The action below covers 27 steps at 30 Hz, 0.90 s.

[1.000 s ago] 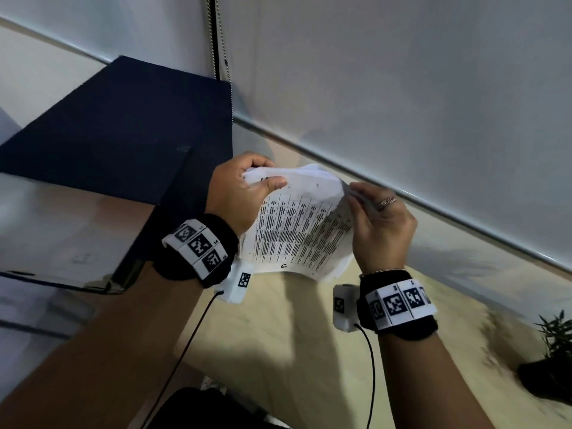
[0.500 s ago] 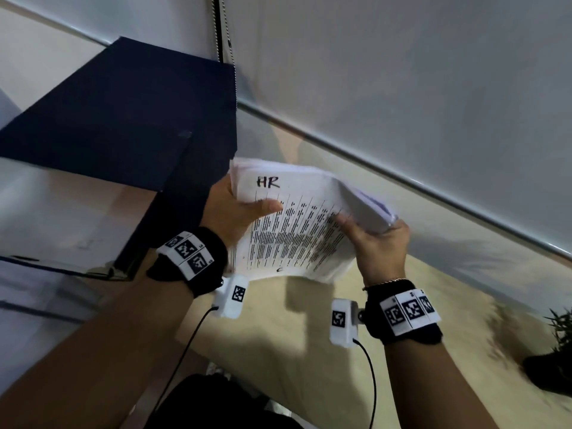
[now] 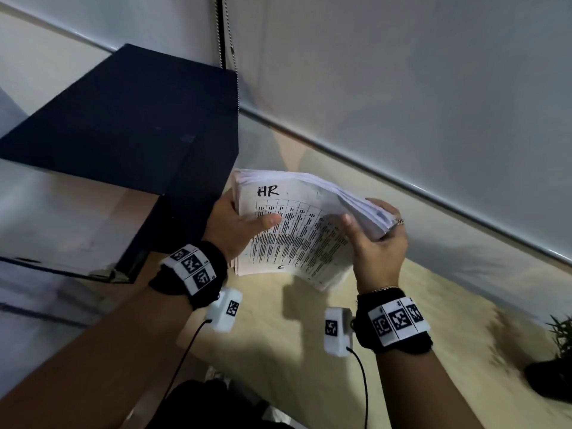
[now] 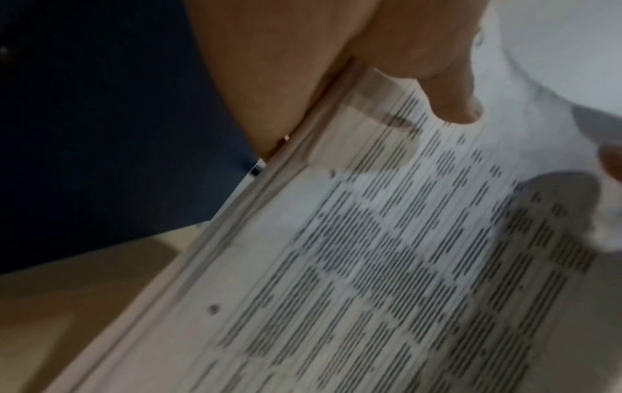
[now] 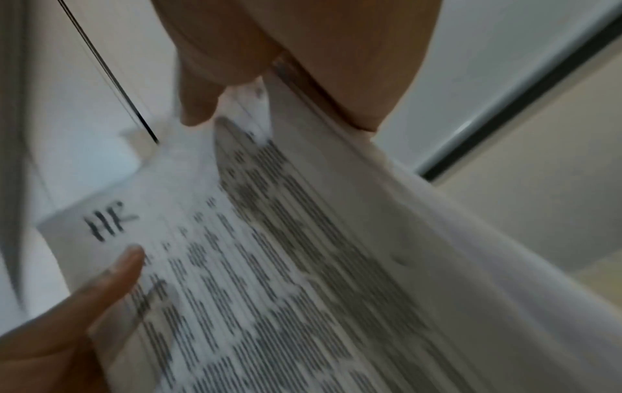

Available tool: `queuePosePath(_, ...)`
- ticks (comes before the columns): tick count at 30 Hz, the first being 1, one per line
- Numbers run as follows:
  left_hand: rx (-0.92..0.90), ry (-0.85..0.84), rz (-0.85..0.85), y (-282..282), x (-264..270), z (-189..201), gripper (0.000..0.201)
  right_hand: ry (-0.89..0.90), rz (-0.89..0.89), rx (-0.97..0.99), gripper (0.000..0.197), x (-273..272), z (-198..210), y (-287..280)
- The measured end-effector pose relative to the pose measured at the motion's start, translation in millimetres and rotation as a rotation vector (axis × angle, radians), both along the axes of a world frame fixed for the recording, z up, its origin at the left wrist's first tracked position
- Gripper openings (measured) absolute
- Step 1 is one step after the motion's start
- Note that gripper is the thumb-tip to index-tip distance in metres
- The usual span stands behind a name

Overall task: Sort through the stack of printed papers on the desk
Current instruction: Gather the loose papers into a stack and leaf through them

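A thick stack of printed papers (image 3: 297, 230) is held in the air above the beige desk (image 3: 278, 351), its top sheet showing a table of text and a handwritten "HR". My left hand (image 3: 244, 226) grips the stack's left edge, thumb lying across the top page. My right hand (image 3: 376, 239) grips the right edge, thumb on the printed side, and bends that edge upward so the sheets fan out. The left wrist view shows the stack (image 4: 387, 252) close up under my thumb. The right wrist view shows the stack (image 5: 269, 266) with the "HR" mark.
A dark blue box-like block (image 3: 130, 125) stands at the left, touching a glass surface (image 3: 62, 230). Pale roller blinds (image 3: 418, 88) with a bead chain (image 3: 229, 41) hang behind the desk. A small potted plant (image 3: 554, 363) sits at the right edge.
The stack was tilted up towards me a second ago; it now lies flatter and lower, with "HR" showing. My right hand shifted from pinching the top edge to bending the right edge up.
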<state>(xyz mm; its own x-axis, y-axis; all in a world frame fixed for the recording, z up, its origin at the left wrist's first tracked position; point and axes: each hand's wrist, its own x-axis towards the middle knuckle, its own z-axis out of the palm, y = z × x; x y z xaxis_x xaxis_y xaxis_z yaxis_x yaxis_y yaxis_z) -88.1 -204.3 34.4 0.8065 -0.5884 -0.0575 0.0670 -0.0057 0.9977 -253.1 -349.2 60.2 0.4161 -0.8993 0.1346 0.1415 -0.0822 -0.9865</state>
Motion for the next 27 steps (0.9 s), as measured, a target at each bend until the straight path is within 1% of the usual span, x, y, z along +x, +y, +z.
queuePosePath(1, -0.026, -0.01, 0.019, -1.7, 0.2, 3.5, 0.045, -0.034, -0.016, -0.067, 0.03, 3.3, 6.3, 0.5)
queuePosePath(3, -0.056, -0.031, 0.06, -4.5, -2.6, 10.5, 0.038, -0.05, -0.037, -0.17, 0.017, 8.4, 14.7, 2.5)
queuePosePath(5, -0.063, -0.064, 0.094, -6.3, -5.4, 13.9, 0.035, -0.051, -0.059, -0.194, 0.01, 11.9, 18.4, 2.1)
queuePosePath(8, -0.087, -0.082, 0.111, -6.5, -6.5, 16.0, 0.035, -0.074, -0.126, -0.2, 0.012, 13.5, 21.5, -2.2)
queuePosePath(10, -0.085, -0.09, 0.113, -6.8, -6.0, 14.9, 0.034, -0.135, -0.144, -0.148, 0.017, 13.0, 22.2, -4.6)
queuePosePath(12, -0.068, -0.1, 0.114, -6.3, -4.6, 15.5, 0.031, -0.169, -0.101, -0.127, 0.018, 12.3, 23.2, -2.3)
queuePosePath(14, -0.052, -0.104, 0.108, -5.5, -2.3, 13.3, 0.029, -0.164, -0.028, -0.183, 0.016, 9.9, 23.5, 1.1)
queuePosePath(15, -0.038, -0.099, 0.107, -5.5, -1.0, 11.8, 0.027, -0.164, 0.02, -0.196, 0.021, 8.0, 19.9, 1.2)
queuePosePath(16, -0.019, -0.088, 0.101, -5.9, 0.5, 11.1, 0.023, -0.16, 0.058, -0.176, 0.031, 6.3, 14.5, 0.9)
queuePosePath(17, 0.005, -0.083, 0.088, -6.6, 1.4, 10.4, 0.019, -0.122, 0.074, -0.146, 0.04, 4.8, 8.4, 0.7)
queuePosePath(18, 0.027, -0.084, 0.075, -7.4, 2.3, 11.2, 0.016, -0.07, 0.073, -0.123, 0.045, 3.9, 3.5, 0.4)
queuePosePath(19, 0.037, -0.093, 0.064, -7.8, 2.1, 13.0, 0.014, -0.023, 0.061, -0.112, 0.042, 2.7, 0.9, 0.9)
queuePosePath(20, 0.034, -0.115, 0.058, -8.5, 1.6, 16.2, 0.015, 0.005, 0.04, -0.114, 0.036, 1.6, -0.7, -0.2)
queuePosePath(22, 0.005, -0.146, 0.059, -8.8, 3.2, 20.9, 0.017, 0.004, 0.008, -0.118, 0.027, -1.7, -1.6, -3.7)
queuePosePath(23, -0.007, -0.136, 0.058, -8.0, 4.2, 19.9, 0.018, 0.0, 0.008, -0.111, 0.027, -3.8, -2.4, -4.2)
queuePosePath(25, -0.001, -0.084, 0.032, -5.8, 4.9, 13.5, 0.022, 0.07, 0.038, -0.069, 0.031, -6.6, -10.5, -3.7)
queuePosePath(27, 0.062, -0.031, 0.004, -4.4, 4.2, 1.5, 0.022, 0.144, 0.098, 0.042, 0.036, -7.6, -20.4, 0.6)
